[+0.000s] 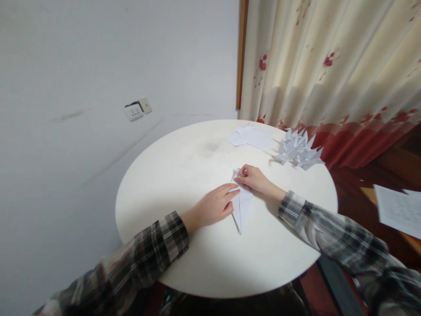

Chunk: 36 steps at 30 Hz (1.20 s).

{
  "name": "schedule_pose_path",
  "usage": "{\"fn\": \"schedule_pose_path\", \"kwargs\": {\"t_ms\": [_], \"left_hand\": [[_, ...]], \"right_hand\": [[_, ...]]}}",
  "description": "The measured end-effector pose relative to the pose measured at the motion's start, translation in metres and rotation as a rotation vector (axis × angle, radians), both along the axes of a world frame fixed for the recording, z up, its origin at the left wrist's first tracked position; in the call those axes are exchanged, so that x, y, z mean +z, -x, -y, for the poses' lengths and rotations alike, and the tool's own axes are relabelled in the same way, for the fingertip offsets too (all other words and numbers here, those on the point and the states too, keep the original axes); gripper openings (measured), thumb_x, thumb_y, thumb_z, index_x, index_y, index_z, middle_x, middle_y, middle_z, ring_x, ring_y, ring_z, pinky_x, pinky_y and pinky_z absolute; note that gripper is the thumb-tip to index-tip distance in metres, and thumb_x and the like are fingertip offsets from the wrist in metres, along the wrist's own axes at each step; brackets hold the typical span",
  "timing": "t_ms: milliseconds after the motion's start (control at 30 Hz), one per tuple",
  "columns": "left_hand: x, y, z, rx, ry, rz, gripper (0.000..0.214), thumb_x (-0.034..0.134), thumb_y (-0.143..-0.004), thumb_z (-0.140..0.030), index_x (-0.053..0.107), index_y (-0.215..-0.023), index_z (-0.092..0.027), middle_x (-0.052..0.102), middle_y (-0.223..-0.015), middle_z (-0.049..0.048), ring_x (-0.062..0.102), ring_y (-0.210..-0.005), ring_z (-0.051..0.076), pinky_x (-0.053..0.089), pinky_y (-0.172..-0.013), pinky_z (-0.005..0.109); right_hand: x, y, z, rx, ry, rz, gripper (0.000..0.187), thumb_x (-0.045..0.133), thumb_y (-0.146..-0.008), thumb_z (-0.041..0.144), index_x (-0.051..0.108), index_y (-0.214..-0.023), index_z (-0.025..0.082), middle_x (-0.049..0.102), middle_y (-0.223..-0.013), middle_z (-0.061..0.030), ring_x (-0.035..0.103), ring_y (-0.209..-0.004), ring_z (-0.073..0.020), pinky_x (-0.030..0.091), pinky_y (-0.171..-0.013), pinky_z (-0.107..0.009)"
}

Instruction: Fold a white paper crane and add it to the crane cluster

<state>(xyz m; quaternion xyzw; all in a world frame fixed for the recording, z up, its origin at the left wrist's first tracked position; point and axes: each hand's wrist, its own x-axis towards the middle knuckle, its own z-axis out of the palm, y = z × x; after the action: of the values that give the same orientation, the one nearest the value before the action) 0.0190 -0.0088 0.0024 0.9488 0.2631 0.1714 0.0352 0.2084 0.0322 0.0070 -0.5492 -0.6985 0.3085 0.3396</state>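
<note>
Right, only text in view is on the printed sheet (397, 210) off to the right, past the table (164, 188): rows of faint marks, too blurred to read. It lies on a brown surface and runs out of frame. Socket (133, 112) on the wall (98, 52) shows its slots, with a second plate (145, 105) just beside it; any marking there is too small to make out.

Work is on the paper (244, 208): white, folded to a long kite shape, flat on the table right of middle. Narrow tip points at the near edge, well short of it. A crease or seam runs up from the tip.

Left hand (215, 205): fingers loosely extended across the paper's left side, pressing rather than gripping. Right hand (258, 179): thumb and fingertips pinched on the paper's upper end, small folds bunched there.

Edges: table is rounded, left rim near the wall. Broad white top runs from the left hand out to that rim, and more lies between the paper tip and the near edge. Far side is tighter: flat sheets (256, 137) by the back edge, then a pile (297, 149) of pointy folded pieces near the right rim, in front of the curtain (329, 87). Right forearm crosses the right rim below the pile.
</note>
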Motion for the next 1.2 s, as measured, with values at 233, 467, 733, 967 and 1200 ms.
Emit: {"fn": "schedule_pose_path", "kwargs": {"t_ms": [233,467,733,967,1200], "left_hand": [[0.000,-0.002,0.001,-0.005,0.011,-0.060,0.044,0.039,-0.082,-0.017,0.043,-0.125,-0.010,0.043,-0.135,0.0143,0.034,-0.129,0.021,0.032,-0.107,0.038],[0.002,-0.004,0.003,-0.010,-0.021,-0.080,0.044,0.040,-0.081,-0.017,0.044,-0.124,-0.010,0.044,-0.135,0.0146,0.036,-0.128,0.021,0.034,-0.106,0.036],[-0.001,-0.003,0.003,-0.015,-0.023,-0.061,0.044,0.040,-0.081,-0.017,0.044,-0.124,-0.010,0.044,-0.135,0.0144,0.036,-0.128,0.021,0.033,-0.106,0.036],[0.000,-0.003,0.002,-0.021,-0.025,-0.030,0.042,0.041,-0.081,-0.016,0.047,-0.122,-0.010,0.047,-0.133,0.0139,0.040,-0.126,0.021,0.036,-0.104,0.037],[-0.004,0.006,-0.002,-0.117,0.049,0.106,0.023,0.042,-0.083,-0.015,0.060,-0.097,-0.014,0.062,-0.114,0.0089,0.053,-0.112,0.016,0.043,-0.098,0.031]], "right_hand": [[0.007,0.007,-0.002,-0.058,0.016,0.084,0.045,0.049,-0.078,0.051,0.059,-0.055,0.014,0.055,-0.045,-0.0019,0.043,-0.038,-0.0082,0.029,-0.044,-0.023],[0.013,0.011,-0.009,-0.114,0.003,0.199,0.034,0.053,-0.075,0.035,0.061,-0.051,0.013,0.057,-0.045,-0.0029,0.046,-0.043,-0.0086,0.030,-0.047,-0.021],[0.008,0.009,-0.018,-0.110,0.037,0.126,0.029,0.055,-0.072,0.031,0.060,-0.050,0.012,0.055,-0.044,-0.0025,0.046,-0.043,-0.0093,0.032,-0.047,-0.021],[0.012,0.009,-0.016,-0.150,-0.082,0.340,0.018,0.060,-0.072,0.033,0.065,-0.068,0.015,0.066,-0.069,-0.0071,0.055,-0.062,-0.0143,0.034,-0.056,-0.024],[0.011,-0.018,-0.023,-0.046,-0.262,0.127,0.016,0.060,-0.073,0.029,0.061,-0.081,0.015,0.063,-0.072,-0.0026,0.052,-0.063,-0.0117,0.038,-0.060,-0.022]]}}
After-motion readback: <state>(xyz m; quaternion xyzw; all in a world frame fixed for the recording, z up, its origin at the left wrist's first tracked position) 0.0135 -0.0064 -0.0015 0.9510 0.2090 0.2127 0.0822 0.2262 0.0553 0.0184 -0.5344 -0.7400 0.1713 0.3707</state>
